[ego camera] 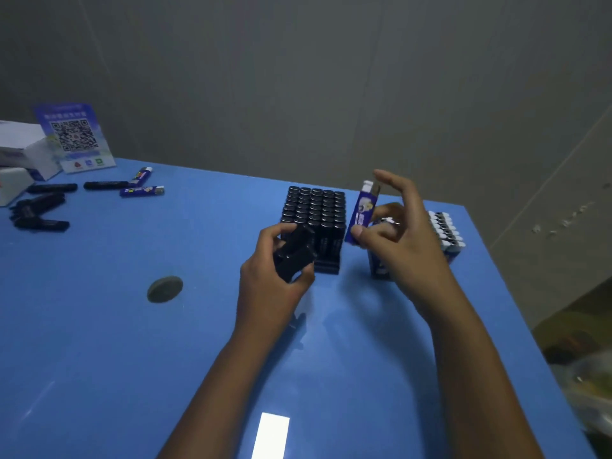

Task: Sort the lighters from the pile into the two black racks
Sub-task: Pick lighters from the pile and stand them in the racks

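A black rack [326,268] packed with black lighters [314,207] stands mid-table. My left hand [275,286] grips a few black lighters [293,253] just in front of its left corner. My right hand [407,240] pinches a blue lighter [362,212] upright between thumb and fingers, right of that rack, with the index finger lifted. Behind this hand stands a second rack [443,233] of blue lighters with white tops, partly hidden. The pile lies at the far left: several black lighters [39,207] and two blue ones [142,190].
A blue sign with a QR code [74,137] and white boxes [23,150] stand at the far left corner. A round grey cap [164,289] sits in the blue table [99,342]. The table's right edge drops off beside the second rack.
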Demonstrator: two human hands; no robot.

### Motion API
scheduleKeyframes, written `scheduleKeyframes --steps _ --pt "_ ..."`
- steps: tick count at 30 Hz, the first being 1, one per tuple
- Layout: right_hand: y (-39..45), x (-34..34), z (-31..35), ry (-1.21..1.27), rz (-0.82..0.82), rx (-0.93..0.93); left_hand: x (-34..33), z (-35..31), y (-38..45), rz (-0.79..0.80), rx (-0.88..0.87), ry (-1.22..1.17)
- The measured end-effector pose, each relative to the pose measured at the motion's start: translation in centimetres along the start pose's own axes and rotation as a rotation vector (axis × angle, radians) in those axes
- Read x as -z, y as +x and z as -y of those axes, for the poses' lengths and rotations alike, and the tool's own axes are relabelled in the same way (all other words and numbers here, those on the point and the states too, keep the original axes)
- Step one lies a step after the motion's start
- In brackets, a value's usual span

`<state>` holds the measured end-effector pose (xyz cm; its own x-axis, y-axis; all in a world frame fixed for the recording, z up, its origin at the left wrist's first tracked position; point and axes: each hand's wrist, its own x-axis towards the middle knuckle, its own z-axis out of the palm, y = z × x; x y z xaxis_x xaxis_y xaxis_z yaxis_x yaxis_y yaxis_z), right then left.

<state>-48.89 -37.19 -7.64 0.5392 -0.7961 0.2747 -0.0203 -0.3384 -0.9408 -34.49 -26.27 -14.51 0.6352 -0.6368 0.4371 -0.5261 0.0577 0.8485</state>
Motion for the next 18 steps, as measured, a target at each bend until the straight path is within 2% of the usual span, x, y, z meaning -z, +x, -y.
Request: scheduleKeyframes --steps 6,11,18 --pt "-2.0 6.4 -1.1 -0.253 -0.116 0.013 -5.3 -3.5 -1.6 0.016 -0.008 -0.091" --pt "-2.6 9.3 -2.8 -0.262 -0.212 0.052 -7.8 -3.6 -2.0 0.027 0.014 -0.093" --pt "-3.0 9.3 -5.7 -0.281 -0.210 0.052 -8.5 -3.1 -1.6 0.035 -0.019 -0.044"
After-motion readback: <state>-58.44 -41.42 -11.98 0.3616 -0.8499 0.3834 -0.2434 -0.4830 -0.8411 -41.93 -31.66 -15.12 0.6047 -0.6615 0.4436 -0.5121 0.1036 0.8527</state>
